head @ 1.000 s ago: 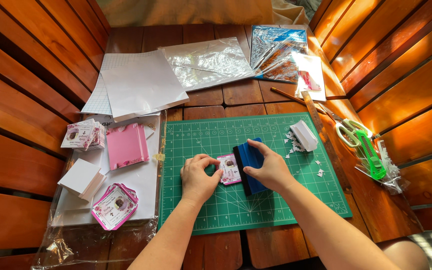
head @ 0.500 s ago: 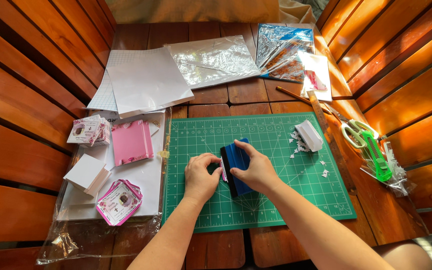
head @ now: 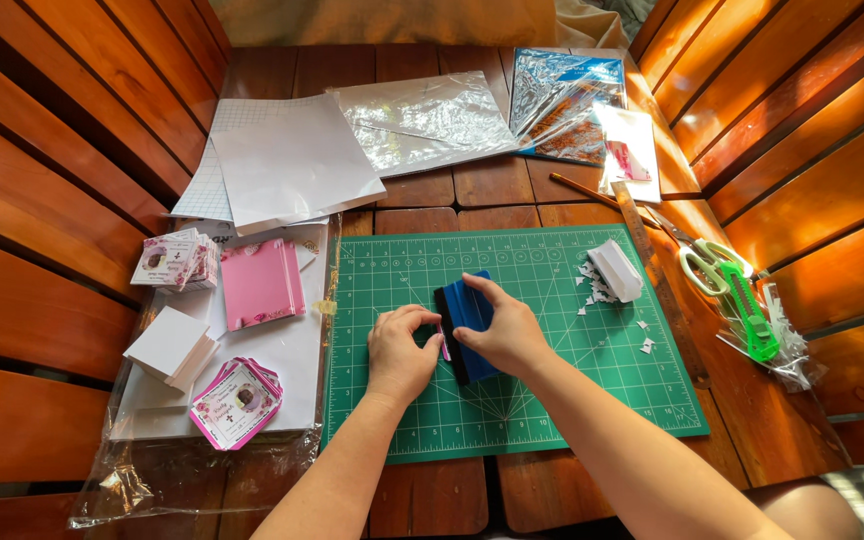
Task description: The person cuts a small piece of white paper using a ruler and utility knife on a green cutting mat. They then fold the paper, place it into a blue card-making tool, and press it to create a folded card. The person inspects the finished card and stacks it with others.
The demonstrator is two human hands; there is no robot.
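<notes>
- Right hand grips the blue squeegee: keep its edge flat on the green cutting mat.
- Left hand, fingers curled, pins the small pink card; press firmly beside the squeegee.

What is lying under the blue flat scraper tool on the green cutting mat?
Under the blue flat scraper tool a pink card edge shows on the green cutting mat. The rest is covered by the tool and both hands.
</notes>
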